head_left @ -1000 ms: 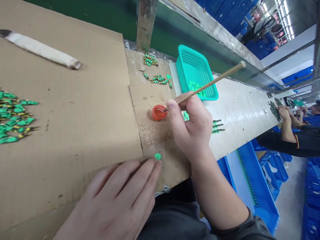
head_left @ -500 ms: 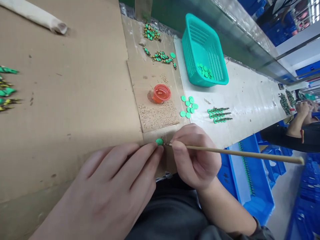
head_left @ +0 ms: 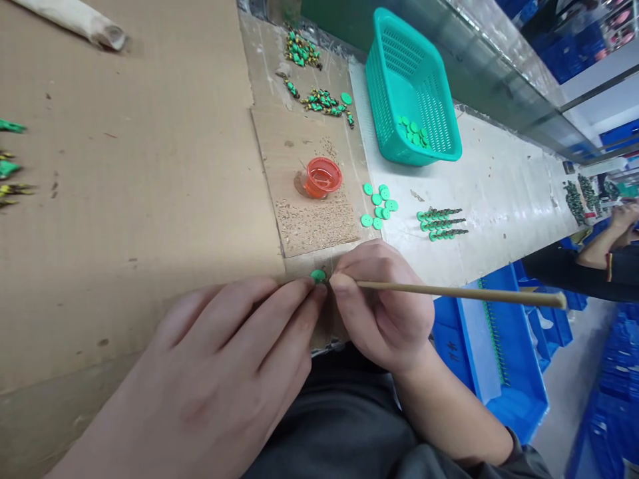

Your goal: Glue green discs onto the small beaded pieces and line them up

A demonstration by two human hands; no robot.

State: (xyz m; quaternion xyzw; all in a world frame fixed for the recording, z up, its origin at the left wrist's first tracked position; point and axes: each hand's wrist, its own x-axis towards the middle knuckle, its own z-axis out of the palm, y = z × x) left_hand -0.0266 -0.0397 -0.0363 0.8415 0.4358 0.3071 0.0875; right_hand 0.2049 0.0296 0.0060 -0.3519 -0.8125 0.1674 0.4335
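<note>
My left hand (head_left: 234,366) pinches a small green disc (head_left: 318,275) at its fingertips, near the table's front edge. Closed around a thin wooden stick (head_left: 464,291), my right hand (head_left: 384,306) holds its tip right beside the disc; whether the tip touches it is hidden by the fingers. Past the hands, a small red cup (head_left: 323,178) of clear liquid stands on a cardboard piece (head_left: 269,159) sprinkled with tiny brown grains. Several loose green discs (head_left: 378,199) lie to the right of the cup.
A green basket (head_left: 414,86) with discs inside stands at the back. Green, yellow and black pieces (head_left: 322,102) lie in heaps left of it. Rows of dark spiky pieces on discs (head_left: 442,224) are at right, above blue trays (head_left: 514,352). Another person's arm (head_left: 602,243) is at far right.
My right hand has moved slightly left, bringing the stick closer to the green disc. My left hand keeps its pinch. The whole view has shifted a little.
</note>
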